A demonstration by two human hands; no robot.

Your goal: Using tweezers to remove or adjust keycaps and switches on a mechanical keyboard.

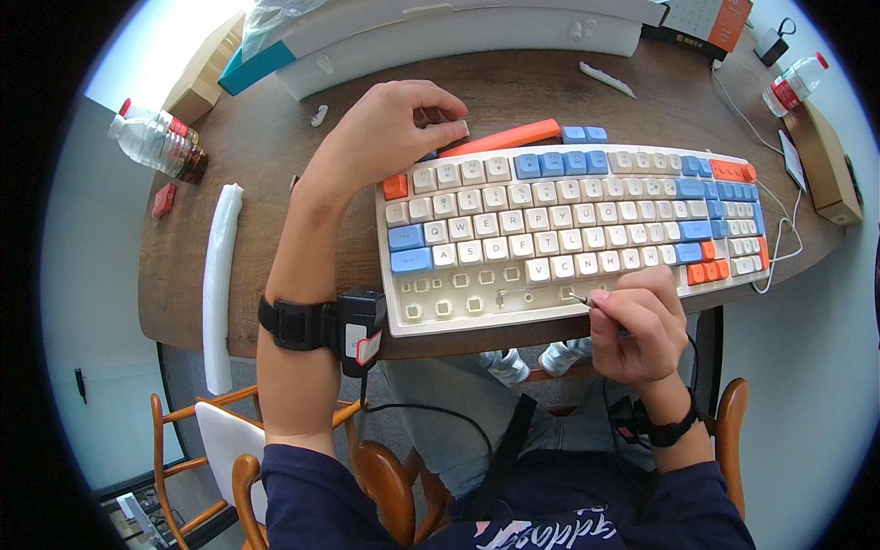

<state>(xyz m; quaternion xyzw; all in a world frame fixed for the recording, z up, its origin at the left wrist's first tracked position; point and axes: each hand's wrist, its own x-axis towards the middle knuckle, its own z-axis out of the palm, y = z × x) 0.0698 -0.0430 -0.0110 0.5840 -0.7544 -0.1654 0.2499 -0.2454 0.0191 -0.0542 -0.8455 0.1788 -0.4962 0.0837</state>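
My left hand [408, 124] rests above the keyboard's upper left, fingers curled by a long orange keycap [513, 136]; anything inside them is hidden. My right hand [642, 321] pinches a small thin metal tool [579, 299], its tip over the exposed bottom-row switches [474, 302]. The white keyboard [396, 307] carries cream, blue and orange keycaps, with the lower left and middle rows partly bare. Two loose blue keycaps [584, 135] lie just beyond its top edge, beside the orange one.
A long white foam strip [220, 284] and bottles [151, 137] are at left. Foam packaging [458, 55] spans the back. A bottle [793, 84], cardboard box [820, 160] and cables [775, 243] are at right. A wooden chair [229, 454] stands below left.
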